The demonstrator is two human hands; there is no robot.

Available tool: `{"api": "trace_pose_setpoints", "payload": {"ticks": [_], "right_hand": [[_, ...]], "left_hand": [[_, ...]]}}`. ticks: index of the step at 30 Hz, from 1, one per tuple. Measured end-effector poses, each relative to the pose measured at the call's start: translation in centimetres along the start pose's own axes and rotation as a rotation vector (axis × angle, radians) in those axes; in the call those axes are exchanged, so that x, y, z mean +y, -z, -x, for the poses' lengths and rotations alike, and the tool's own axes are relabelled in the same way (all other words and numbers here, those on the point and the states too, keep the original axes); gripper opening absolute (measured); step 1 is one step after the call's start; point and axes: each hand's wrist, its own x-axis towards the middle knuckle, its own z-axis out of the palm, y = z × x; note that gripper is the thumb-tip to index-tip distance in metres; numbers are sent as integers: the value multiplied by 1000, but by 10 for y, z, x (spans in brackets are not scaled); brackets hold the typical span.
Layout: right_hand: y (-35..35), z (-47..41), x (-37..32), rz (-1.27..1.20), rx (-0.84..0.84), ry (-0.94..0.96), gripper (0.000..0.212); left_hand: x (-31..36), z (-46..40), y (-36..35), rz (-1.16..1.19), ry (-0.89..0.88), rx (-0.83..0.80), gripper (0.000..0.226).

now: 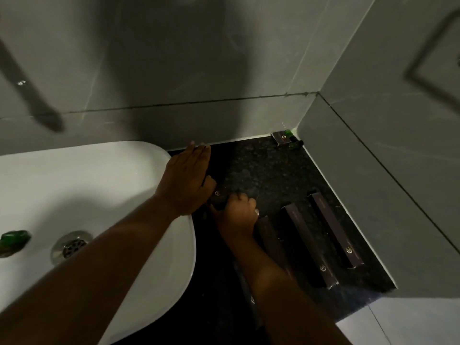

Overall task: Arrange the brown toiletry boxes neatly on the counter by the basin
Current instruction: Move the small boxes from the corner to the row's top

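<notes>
On the dark speckled counter (268,170) right of the white basin (99,185), my right hand (236,215) is closed around a small brown box (219,196) with a gold logo. My left hand (186,180) lies flat with fingers straight, against the basin's rim and touching that box's left side. Three long brown boxes lie side by side to the right: one (270,241) beside my right wrist, a middle one (308,247), and an outer one (334,230) near the wall.
A small brown box (282,138) with green-capped bottles (295,143) sits in the back corner. Grey tiled walls close the counter at the back and right. The basin holds a drain (72,246) and a green object (13,241).
</notes>
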Motion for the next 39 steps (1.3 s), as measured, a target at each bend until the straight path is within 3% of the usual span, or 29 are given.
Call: {"api": "trace_pose_setpoints", "payload": {"ticks": [6, 11, 15, 19, 24, 27, 30, 39], "right_hand": [[8, -1, 3, -22, -194, -29, 63], [7, -1, 7, -28, -198, -28, 65], [11, -4, 7, -14, -188, -36, 78], [35, -34, 13, -69, -79, -17, 81], [64, -130, 46, -87, 98, -86, 67], [70, -191, 73, -39, 50, -145, 64], [63, -230, 89, 73, -36, -64, 62], [30, -286, 98, 193, -259, -99, 65]], "left_hand": [[-3, -3, -1, -23, -4, -14, 80], [-3, -3, -1, -38, -3, -28, 81], [-3, -4, 0, -50, -5, -31, 81], [-4, -5, -3, -67, -12, -30, 80], [-6, -3, -4, -67, -19, -12, 77], [-6, -4, -6, -79, -22, -11, 76], [-7, -4, -6, -121, -28, -20, 76], [-3, -5, -2, -86, -5, -25, 78]]}}
